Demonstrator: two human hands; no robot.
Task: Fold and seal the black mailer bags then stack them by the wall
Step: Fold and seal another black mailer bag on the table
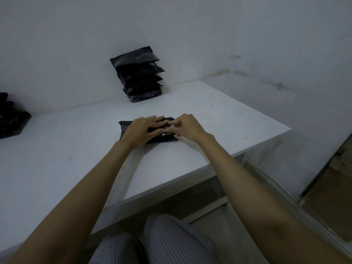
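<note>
A white table (57, 149) spreads under and around the grip, its far edge meeting a pale wall (190, 31) beyond the grip. Below the grip, striped grey trousers (171, 239) show; to its lower right, a brown floor (331, 187).

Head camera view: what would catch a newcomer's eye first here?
Two bare hands, left hand and right hand, meet over a black mailer bag on the white table. Behind them, a stack of black bags rises against the wall. More black bags lie at the far left.
</note>
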